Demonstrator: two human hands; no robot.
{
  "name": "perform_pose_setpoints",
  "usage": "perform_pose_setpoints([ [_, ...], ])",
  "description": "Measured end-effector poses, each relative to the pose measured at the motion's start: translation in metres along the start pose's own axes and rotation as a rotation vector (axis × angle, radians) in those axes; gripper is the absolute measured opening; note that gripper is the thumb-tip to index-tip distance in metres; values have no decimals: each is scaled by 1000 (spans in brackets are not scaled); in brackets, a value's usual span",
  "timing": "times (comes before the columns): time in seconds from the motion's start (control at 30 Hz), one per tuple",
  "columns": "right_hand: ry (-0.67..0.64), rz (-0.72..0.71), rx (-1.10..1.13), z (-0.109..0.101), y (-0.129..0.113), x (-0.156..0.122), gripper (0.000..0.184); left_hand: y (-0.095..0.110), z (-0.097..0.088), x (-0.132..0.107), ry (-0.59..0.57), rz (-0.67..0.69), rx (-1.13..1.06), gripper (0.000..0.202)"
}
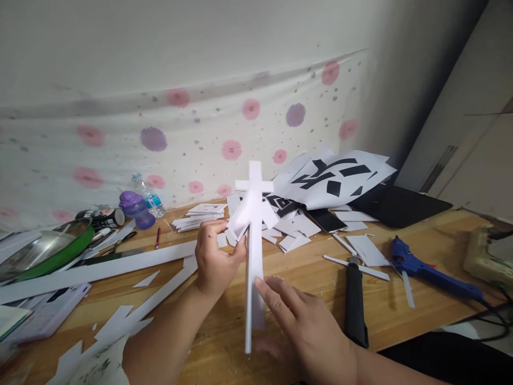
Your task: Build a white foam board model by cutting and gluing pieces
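A white foam-board piece [255,240], shaped like a cross with two slanting arms and a long stem, is held up over the wooden table [224,326]. My left hand [216,256] pinches its left slanting arm between thumb and fingers. Lower down, my right hand [300,315] has its thumb and fingers closed about the stem from the right; some of those fingertips are hidden behind it. Behind the piece lie loose white board offcuts [294,232]. A black utility knife [356,305] rests to the right of my right hand.
At the right is a blue glue gun [433,270] with its cord. Printed paper sheets [340,176] are heaped at the back. A green-rimmed pan lid [52,251], purple cup [137,209], water bottle [152,198] and phone [52,315] occupy the left. Long white strips [120,267] cross the table.
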State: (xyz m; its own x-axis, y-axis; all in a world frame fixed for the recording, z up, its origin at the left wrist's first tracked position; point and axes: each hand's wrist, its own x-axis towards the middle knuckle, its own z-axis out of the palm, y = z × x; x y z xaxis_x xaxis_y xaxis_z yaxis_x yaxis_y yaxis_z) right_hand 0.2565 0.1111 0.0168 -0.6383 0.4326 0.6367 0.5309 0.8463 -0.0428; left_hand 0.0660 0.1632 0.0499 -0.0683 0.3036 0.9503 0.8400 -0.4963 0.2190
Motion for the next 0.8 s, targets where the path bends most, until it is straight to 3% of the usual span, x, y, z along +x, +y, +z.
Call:
perform_pose_setpoints([
  [0.13,-21,9,79,-5,7,1,73,0,-1,4,-48,101,45,23],
  [0.3,72,84,90,-14,28,-1,49,5,0,2,-81,174,23,24],
  [0.43,206,200,130,-25,52,1,40,9,-1,-3,-95,254,-8,34],
  [0.57,317,293,175,-33,76,3,44,16,-2,-7,-149,311,-60,42],
  [0.8,325,291,186,-40,91,4,47,27,-5,-9,-217,456,-169,42],
])
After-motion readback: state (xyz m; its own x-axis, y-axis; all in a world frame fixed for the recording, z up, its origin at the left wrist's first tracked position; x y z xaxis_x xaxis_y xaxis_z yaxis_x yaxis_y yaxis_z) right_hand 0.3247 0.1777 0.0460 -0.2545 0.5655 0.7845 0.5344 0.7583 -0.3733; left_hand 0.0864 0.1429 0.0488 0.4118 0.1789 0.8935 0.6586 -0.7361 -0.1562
